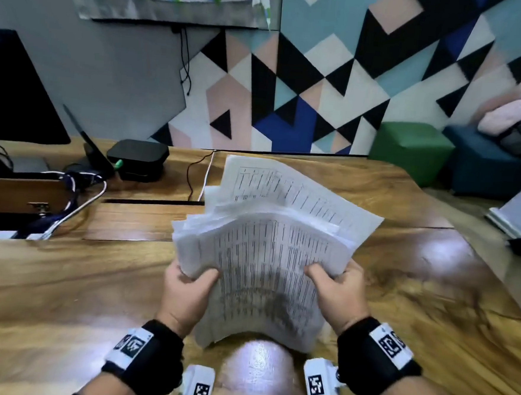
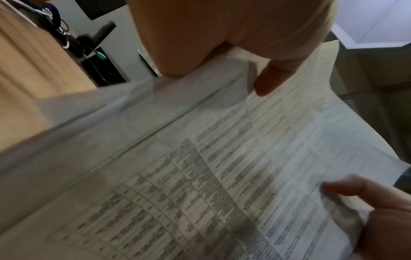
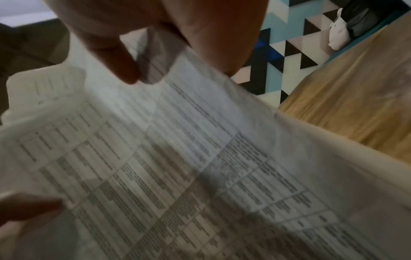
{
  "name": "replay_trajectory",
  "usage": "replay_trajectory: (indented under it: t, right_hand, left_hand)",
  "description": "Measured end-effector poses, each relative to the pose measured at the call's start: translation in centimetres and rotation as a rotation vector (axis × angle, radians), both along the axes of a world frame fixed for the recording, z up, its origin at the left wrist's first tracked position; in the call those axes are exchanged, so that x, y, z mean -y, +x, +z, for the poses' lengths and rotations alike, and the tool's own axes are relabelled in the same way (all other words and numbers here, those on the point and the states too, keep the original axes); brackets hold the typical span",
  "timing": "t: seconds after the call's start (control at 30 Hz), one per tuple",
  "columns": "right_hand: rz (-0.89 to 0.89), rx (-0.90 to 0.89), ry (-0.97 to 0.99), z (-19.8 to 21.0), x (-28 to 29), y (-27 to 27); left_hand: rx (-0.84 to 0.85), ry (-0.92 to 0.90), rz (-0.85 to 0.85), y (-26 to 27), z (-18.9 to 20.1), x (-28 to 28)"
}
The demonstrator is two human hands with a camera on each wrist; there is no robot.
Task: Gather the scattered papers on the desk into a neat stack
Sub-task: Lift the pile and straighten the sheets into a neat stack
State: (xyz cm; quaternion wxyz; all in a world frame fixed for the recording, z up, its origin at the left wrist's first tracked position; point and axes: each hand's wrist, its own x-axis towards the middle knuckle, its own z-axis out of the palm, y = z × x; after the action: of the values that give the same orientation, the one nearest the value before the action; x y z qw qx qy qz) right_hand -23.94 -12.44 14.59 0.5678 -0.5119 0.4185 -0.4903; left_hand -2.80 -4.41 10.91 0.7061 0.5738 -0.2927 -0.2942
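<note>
Papers [image 1: 267, 259], gathered, held above wooden desk [image 1: 62, 282].
Head view: left hand [image 1: 184, 294] and right hand [image 1: 338, 295] pinch opposite side edges, sheets fanned unevenly. Left wrist view: thumb on top sheet. Right wrist view: likewise. Advice: loosen grip, tap lower edge on desk to square.

Head camera looks forward and down over the desk [image 1: 61, 291] toward the patterned wall [image 1: 338, 79]. Each wrist camera sits close against the papers [image 2: 222, 176], which all three share.
</note>
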Motion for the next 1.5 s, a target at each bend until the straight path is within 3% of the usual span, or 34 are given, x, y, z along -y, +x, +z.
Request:
replay_trajectory:
  t: [0.3, 0.5, 0.63, 0.73, 0.83, 0.93, 1.0, 1.13, 1.3, 1.4, 1.5]
  right_hand:
    - [0.032, -0.021, -0.136, 2.1, 0.3, -1.8]
    - [0.131, -0.069, -0.061, 1.0, -0.2, -1.5]
    - [0.017, 0.008, -0.233, 4.1, 1.9, -2.6]
    - [-0.046, -0.253, -0.495, 8.4, 3.0, -2.8]
    - [0.025, -0.525, -0.741, 12.2, 2.4, -1.2]
    - [0.283, -0.844, -0.740, 14.4, 1.9, 1.7]
    - [0.438, -0.964, -0.683, 14.3, 2.2, 3.5]
    - [0.441, -0.929, -0.692, 13.6, 3.1, 5.0]
    - [0.365, -0.742, -0.710, 14.8, 3.4, 4.3]
    - [0.165, -0.683, -0.865, 17.0, 3.7, 3.1]
    - [-0.097, -0.447, -1.038, 19.6, 3.5, 0.7]
  left_hand:
    - [0.092, -0.133, -0.015, 0.9, 2.3, -1.0]
    - [0.033, 0.069, -0.045, 0.0, -0.5, -1.3]
    - [0.051, 0.135, -0.074, 0.6, 0.3, -1.0]
    - [0.044, 0.153, -0.100, 0.5, 0.7, -1.1]
    - [0.042, 0.135, -0.111, 0.4, 0.7, -1.2]
    - [0.055, 0.135, -0.115, 0.3, 0.7, -1.2]
    - [0.063, 0.144, -0.130, 0.3, 0.9, -1.3]
    - [0.046, 0.104, -0.174, 0.3, 1.4, -1.6]
    - [0.047, 0.109, -0.190, 0.6, 0.9, -1.5]
    - [0.058, 0.146, -0.194, 0.8, 0.8, -1.2]
    - [0.079, 0.171, -0.208, 1.5, 0.7, -0.6]
